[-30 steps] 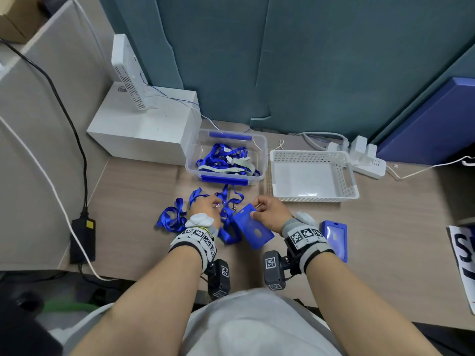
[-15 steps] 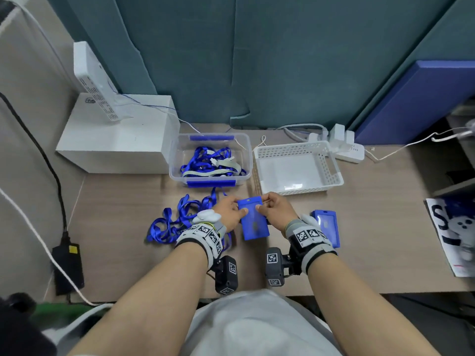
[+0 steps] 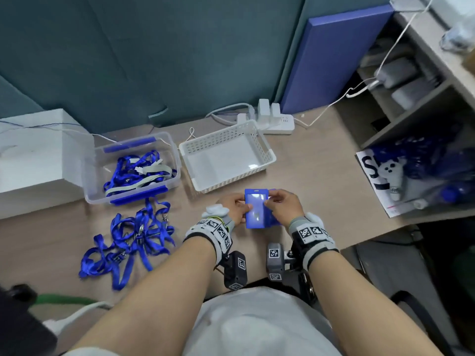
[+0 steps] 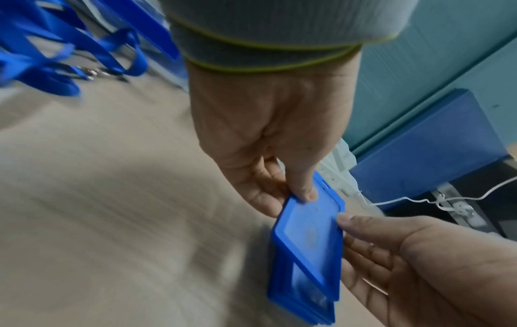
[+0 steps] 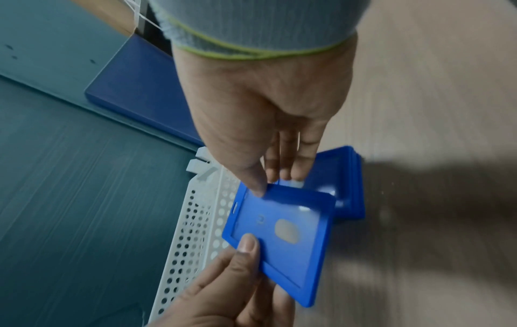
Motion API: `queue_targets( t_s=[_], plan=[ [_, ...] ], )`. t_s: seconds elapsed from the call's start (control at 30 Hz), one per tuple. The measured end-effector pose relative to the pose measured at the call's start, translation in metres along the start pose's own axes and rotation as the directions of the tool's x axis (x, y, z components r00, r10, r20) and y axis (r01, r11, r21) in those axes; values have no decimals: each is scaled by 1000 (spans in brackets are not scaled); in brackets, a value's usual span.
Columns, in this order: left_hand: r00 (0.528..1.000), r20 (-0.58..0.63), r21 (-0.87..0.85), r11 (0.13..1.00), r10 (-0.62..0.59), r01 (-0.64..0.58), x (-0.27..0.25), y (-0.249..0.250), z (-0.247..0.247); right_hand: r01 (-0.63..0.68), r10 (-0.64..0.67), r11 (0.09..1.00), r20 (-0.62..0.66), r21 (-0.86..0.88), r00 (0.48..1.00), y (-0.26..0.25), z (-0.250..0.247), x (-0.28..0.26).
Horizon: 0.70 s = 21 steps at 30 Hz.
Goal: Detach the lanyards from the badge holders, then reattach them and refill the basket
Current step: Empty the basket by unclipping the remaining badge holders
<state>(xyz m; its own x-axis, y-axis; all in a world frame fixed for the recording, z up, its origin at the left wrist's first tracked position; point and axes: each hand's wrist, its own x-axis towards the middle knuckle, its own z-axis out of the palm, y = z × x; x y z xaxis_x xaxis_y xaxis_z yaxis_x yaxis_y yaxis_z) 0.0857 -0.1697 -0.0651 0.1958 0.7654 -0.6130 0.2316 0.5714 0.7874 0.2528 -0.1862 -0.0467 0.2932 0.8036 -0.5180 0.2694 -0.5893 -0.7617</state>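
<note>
Right now I have a blue badge holder [image 3: 254,211] pinched between both hands, lifted just above the worktop [image 3: 321,181]. My left hand [image 3: 232,208] grips its left edge, thumb on the front face and fingers curled behind; my right hand [image 3: 284,207] pinches the top right corner with its thumb, the other fingers fairly straight behind the holder. No lanyard hangs from its slot. Under my right hand, partly hidden by the held one, a second badge holder [image 5: 349,177] lies flat on the worktop; I cannot tell whether more are stacked there.

Just beyond my hands sits the white perforated basket [image 3: 267,147], with nothing in it that I can see. Beyond my left hand and further to its outer side is a clear plastic bin [image 3: 95,181] with blue clips, holding a tangle of blue and grey lanyards [image 3: 136,173]. To the outer side of my left hand, well apart from it, a loose heap of blue lanyards [image 3: 128,240] with metal clips sprawls on the worktop. Past the basket a white power strip [image 3: 272,122] lies against the teal partition [image 3: 180,60].
</note>
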Motion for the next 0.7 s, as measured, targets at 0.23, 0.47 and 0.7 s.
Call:
queue_targets(
  t_s=[0.23,0.47,0.7],
  plan=[
    [994,-36,53,993,-100,102,50,-16,38,-130,134,987,34,-90,990,22,-35,40],
    [969,-244,490,859,-28,149,31,17,47,-169,193,969,123,-181,974,28,-38,58],
    [952,-270,662,691,-145,292,26,22,53,-110,178,938,185,-327,966,27,-41,69]
  ],
)
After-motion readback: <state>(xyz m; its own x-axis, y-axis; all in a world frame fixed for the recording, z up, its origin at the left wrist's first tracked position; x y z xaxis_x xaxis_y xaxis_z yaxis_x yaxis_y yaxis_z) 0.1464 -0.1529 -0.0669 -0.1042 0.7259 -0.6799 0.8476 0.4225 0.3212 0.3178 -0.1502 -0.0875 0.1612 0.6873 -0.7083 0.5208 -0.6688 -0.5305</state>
